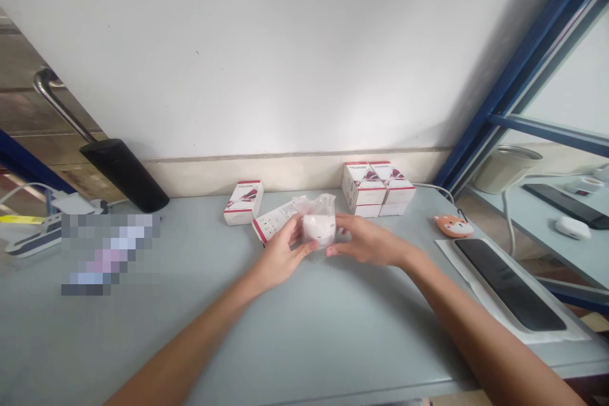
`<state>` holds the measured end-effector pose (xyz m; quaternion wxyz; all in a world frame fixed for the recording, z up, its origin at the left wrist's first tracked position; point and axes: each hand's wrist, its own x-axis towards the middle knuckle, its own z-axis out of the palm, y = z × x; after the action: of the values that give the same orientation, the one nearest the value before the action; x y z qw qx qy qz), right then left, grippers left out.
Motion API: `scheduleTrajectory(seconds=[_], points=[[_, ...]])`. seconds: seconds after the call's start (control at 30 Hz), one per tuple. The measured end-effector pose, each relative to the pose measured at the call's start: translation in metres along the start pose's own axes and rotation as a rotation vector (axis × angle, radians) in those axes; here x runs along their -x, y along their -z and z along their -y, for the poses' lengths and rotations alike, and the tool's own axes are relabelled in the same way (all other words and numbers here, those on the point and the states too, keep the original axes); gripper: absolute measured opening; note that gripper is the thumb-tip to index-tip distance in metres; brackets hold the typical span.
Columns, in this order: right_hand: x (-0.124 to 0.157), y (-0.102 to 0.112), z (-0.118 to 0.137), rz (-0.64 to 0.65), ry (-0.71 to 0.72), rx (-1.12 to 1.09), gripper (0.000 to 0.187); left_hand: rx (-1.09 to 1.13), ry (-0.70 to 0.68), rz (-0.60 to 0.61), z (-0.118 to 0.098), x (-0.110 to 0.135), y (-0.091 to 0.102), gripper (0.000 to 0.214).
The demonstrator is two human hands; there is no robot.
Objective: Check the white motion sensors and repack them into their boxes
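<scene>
A rounded white device in a clear plastic bag is held just above the table, in front of me. My left hand grips it from the left, thumb on the near side. My right hand holds its right edge between thumb and fingers, some of which are hidden behind the bag. Just behind my left hand lies a white and red flat box or carton, partly covered by that hand. A small white box with red trim rests farther back on the left.
Several matching boxes are stacked by the wall at the back right. On the right are an orange animal-face object and a black phone-like slab on white paper. A black cylinder and a power strip are at the left.
</scene>
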<state>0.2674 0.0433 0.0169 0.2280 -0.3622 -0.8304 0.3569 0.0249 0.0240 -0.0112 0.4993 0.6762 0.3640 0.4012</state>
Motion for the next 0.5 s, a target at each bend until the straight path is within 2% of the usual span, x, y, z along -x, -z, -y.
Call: scheduleTrajectory(seconds=[0.13,0.3,0.37,0.5], points=[[-0.003,-0.002,-0.006,0.035,0.002,-0.054,0.028,-0.105,0.049,0.042,0.003,0.0,-0.001,0.048],[-0.007,-0.013,-0.016,0.001,-0.034,0.06,0.022,-0.097,-0.022,-0.002,0.002,0.0,-0.001,0.069],[-0.006,-0.016,-0.015,0.004,-0.021,0.09,0.027,-0.041,-0.028,-0.008,0.003,0.0,-0.003,0.069],[-0.004,-0.02,-0.01,0.018,0.008,0.118,0.045,-0.075,0.08,-0.071,0.008,0.0,-0.007,0.056]])
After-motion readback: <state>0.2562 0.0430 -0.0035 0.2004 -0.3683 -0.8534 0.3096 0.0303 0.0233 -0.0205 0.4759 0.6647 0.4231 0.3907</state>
